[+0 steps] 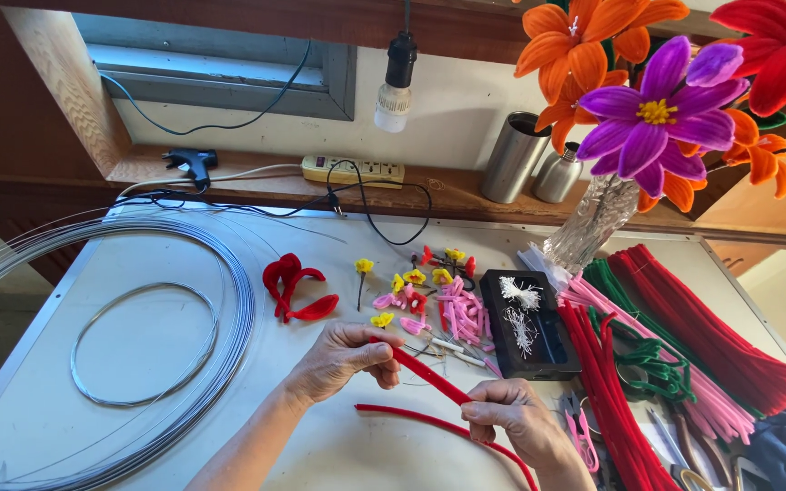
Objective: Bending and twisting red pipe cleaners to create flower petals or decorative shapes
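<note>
A red pipe cleaner [425, 375] is pinched at each end by the left hand [343, 359] and right hand [511, 416], above a white table [320, 445].
A kink may be set wrongly if bent too sharply; loose red stems [448, 425] beneath could be snagged.

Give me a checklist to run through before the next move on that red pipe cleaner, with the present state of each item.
1. Left hand grips the red pipe cleaner at its upper end: ok.
2. Right hand pinches the same stem lower down: ok.
3. Stem between the hands is straight, no kink: ok.
4. Second red pipe cleaner lies apart on the table, not tangled with the held one: cannot tell, since it runs under the right hand.
5. Small pink snips lie close beside the right hand: ok.
6. Finished red petal loops lie apart from both hands: ok.
</note>
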